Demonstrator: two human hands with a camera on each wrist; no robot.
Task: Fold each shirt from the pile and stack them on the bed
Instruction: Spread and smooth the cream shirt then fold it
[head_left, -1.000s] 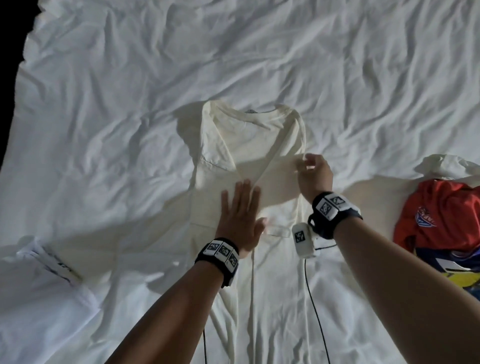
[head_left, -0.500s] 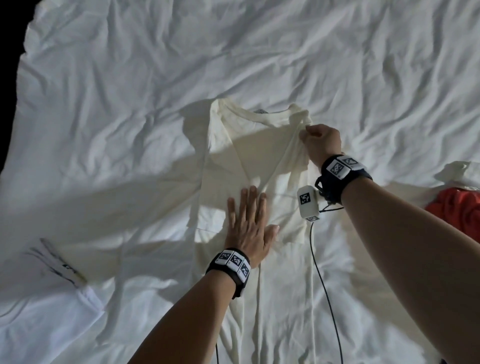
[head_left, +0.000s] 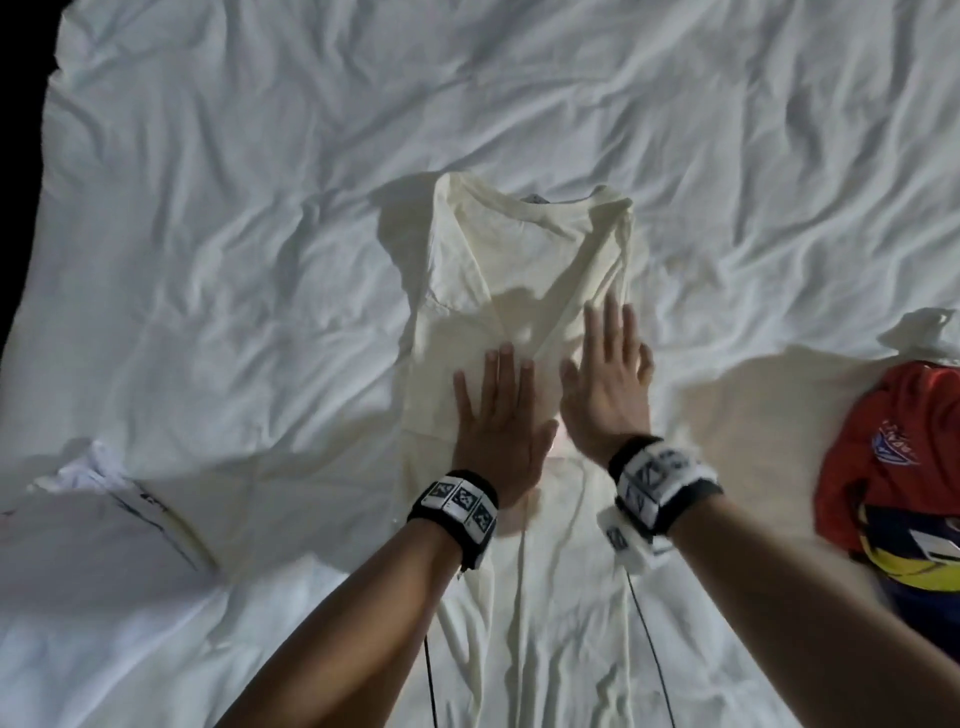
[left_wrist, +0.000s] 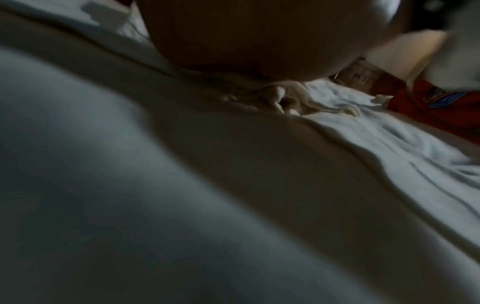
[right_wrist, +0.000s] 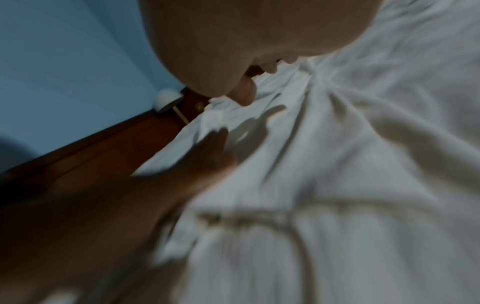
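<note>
white bed (head_left: 260, 208) under our flat left hand (head_left: 498, 421) and right hand (head_left: 605, 387), fingers straight on the cream shirt (head_left: 519, 260): sides folded, lengthwise fold pending; the red shirt (head_left: 898, 452) right of our fingers waits.

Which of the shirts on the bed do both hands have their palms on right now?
The cream shirt in the middle; the left hand and right hand lie flat on it. The red shirt and white shirt lie untouched.

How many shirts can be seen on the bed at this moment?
3. A cream shirt lies in the middle under both hands. A red shirt lies at the right edge. A white garment, probably a shirt, lies at the left. More may be hidden.
</note>
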